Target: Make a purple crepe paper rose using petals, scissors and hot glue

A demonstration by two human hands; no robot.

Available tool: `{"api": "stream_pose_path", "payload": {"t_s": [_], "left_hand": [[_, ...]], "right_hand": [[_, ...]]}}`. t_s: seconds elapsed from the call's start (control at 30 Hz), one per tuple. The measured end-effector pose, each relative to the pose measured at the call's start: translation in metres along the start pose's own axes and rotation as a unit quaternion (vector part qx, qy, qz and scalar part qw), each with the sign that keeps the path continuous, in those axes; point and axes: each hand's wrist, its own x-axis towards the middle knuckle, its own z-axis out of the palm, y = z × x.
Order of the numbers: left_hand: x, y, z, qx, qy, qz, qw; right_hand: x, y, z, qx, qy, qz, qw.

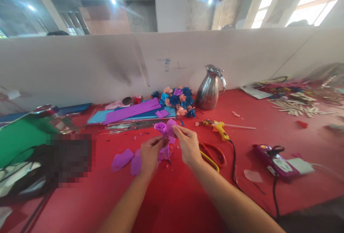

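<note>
Both hands [150, 152] [188, 145] pinching purple paper rose [162, 128], scissors [212, 154], glue gun [219, 128] beside

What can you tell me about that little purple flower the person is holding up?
The purple flower looks like soft crepe paper or foam, rolled into a tight spiral bud with a flatter petal sticking out to its right. It is held above the red table, not resting on it. The left hand pinches it from below, and the right hand holds the loose petal at its side. Its underside is hidden by the fingers.
</note>
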Motion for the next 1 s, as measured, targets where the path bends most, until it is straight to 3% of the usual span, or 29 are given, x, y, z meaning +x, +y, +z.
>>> {"api": "stream_pose_path", "payload": {"t_s": [0.53,1.0], "left_hand": [[-0.004,0.005,0.001,0.043,0.046,0.007,0.998],[0.004,-0.006,-0.009,0.132,0.065,0.065,0.987]], "right_hand": [[-0.009,0.005,0.009,0.065,-0.066,-0.004,0.996],[-0.015,0.008,0.009,-0.007,-0.072,-0.034,0.997]]}}
